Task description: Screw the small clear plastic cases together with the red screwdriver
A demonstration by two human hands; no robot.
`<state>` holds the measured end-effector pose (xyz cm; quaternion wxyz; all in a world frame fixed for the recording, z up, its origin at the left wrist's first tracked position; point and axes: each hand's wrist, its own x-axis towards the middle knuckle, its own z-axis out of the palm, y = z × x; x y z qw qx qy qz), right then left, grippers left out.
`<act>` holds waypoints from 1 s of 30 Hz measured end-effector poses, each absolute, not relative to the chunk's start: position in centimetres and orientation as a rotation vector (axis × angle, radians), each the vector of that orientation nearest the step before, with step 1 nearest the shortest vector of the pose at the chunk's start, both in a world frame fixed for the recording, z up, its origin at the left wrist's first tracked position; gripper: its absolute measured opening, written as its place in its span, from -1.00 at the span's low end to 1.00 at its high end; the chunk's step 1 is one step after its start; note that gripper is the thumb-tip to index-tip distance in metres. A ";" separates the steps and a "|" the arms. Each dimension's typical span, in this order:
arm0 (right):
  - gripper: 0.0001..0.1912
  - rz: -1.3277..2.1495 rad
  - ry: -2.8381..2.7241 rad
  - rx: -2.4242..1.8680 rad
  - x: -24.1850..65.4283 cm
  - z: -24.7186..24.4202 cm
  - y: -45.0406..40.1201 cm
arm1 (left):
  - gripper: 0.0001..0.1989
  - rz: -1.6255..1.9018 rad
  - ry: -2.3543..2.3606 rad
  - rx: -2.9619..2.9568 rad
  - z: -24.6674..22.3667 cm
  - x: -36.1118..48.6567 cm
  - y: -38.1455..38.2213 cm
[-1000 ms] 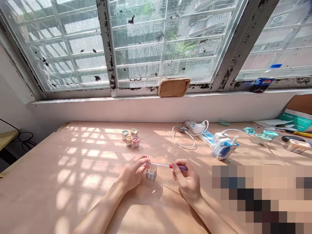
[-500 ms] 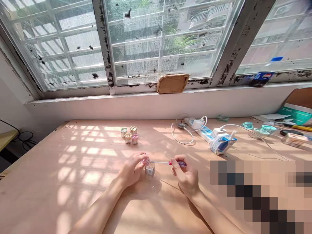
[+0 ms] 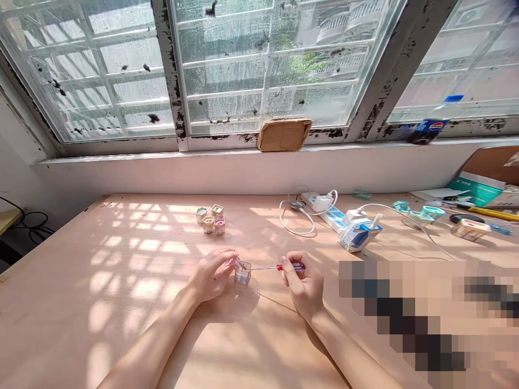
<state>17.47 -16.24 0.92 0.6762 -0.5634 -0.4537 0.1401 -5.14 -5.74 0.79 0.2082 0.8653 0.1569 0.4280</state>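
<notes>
My left hand (image 3: 210, 274) pinches a small pink piece (image 3: 232, 262) at the upper left rim of a little clear box (image 3: 242, 277), which stands on the wooden table (image 3: 170, 313). In my right hand (image 3: 306, 283) is a screwdriver (image 3: 295, 267) with a red and purple see-through handle. Its thin shaft points left, with the tip at the pink piece, just over the box. Whether the tip touches the piece is too small to tell. Beyond my left hand stand several small boxes, among them one with a pink top (image 3: 219, 226) and one with a green top (image 3: 201, 215).
To the right lie a power strip (image 3: 333, 219) with chargers and white cables, a blue-white carton (image 3: 359, 236), teal pieces (image 3: 433, 213) and a peach-coloured box (image 3: 470, 228). A cardboard piece (image 3: 284, 135) and a Pepsi bottle (image 3: 427, 131) rest on the sill. A blurred patch hides the lower right.
The whole view has shifted slightly, so things appear a little further left and up. Both hands keep their grip, with the screwdriver tip still at the pink piece.
</notes>
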 end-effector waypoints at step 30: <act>-0.65 0.408 -1.045 -1.187 16.6 1.1 -16.4 | -0.70 1.200 0.426 2.458 0.8 -4.7 -6.0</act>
